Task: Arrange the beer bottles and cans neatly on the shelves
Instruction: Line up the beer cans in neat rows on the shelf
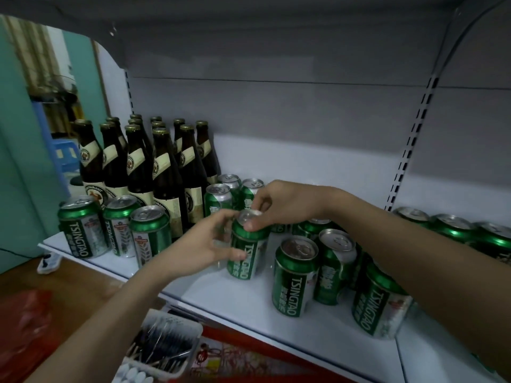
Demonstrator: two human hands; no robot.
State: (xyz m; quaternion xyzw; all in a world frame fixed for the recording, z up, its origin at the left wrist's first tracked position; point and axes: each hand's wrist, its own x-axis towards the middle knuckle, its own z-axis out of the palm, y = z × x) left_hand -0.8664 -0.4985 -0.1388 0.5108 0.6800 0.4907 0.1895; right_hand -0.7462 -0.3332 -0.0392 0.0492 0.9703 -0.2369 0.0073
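A green Tsingtao beer can (244,254) stands on the white shelf (249,302) at its middle. My right hand (282,205) pinches its top rim from above. My left hand (210,244) curls round its left side. Several brown beer bottles (166,172) stand in rows at the back left. Three green cans (116,228) line the front left edge. Two more cans (221,197) stand behind my hands. A loose cluster of cans (326,269) sits to the right, under my right forearm.
Further cans (453,228) stand on the neighbouring shelf section at the right. Below the shelf are a basket of small items (163,344) and red packaging (249,357). A wooden surface with a red bag (27,322) lies at lower left.
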